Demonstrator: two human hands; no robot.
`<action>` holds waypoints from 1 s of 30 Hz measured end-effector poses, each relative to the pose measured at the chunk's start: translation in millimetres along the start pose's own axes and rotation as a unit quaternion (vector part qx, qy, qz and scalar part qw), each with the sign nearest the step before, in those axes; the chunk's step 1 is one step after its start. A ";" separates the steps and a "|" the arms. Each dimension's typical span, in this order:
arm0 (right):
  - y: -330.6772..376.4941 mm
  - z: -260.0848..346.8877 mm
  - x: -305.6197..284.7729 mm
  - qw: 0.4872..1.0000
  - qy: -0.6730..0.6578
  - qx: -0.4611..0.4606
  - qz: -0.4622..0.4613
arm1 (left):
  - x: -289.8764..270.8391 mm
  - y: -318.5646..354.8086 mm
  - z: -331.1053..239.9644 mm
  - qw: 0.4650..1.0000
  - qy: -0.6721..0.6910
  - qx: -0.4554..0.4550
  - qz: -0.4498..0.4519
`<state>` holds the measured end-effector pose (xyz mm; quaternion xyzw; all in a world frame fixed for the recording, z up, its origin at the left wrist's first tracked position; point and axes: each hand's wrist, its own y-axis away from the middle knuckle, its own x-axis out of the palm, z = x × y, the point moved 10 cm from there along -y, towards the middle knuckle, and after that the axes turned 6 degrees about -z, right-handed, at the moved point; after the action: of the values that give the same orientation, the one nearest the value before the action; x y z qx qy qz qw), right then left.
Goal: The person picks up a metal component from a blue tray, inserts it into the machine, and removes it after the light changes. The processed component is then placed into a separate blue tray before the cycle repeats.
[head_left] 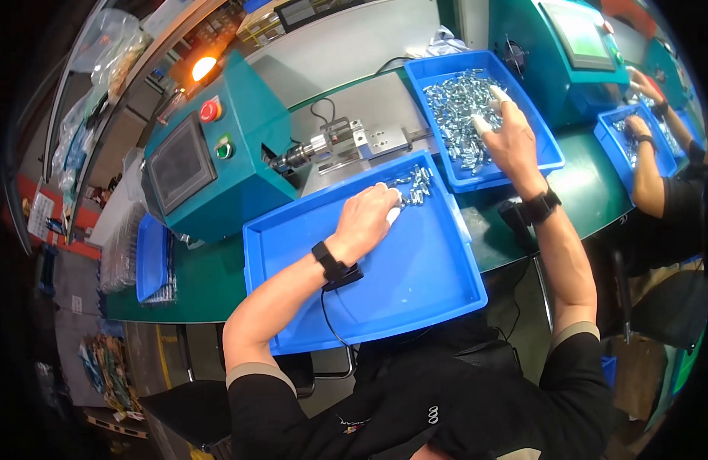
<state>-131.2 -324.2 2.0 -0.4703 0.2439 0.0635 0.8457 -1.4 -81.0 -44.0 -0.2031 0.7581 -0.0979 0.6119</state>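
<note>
Head view, left to right: a small blue tray (pixel 151 257) sits at the bench's left edge beside a teal machine (pixel 216 146) with a dark screen and red button. Left hand (pixel 365 218) rests palm-down in the large blue tray (pixel 415 291), fingers curled together and touching a small cluster of metal parts (pixel 415 186) at the tray's far corner; whether any is pinched cannot be told. Right hand (pixel 511 138) lies in the second blue tray (pixel 549 149), white-capped fingers spread over the heap of metal parts (pixel 454 103). At far right, another person's hands (pixel 638 126) work in a further blue tray (pixel 611 142).
</note>
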 end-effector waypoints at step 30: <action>14.7 -4.5 -20.6 0.974 -0.216 0.073 -0.013 | -81.4 -91.8 79.8 0.995 -0.078 -0.030 -0.063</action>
<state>-155.7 -317.3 -1.5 -0.3854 0.0538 0.1346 0.9113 106.8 -120.6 46.2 -0.2751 0.6967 -0.0974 0.6554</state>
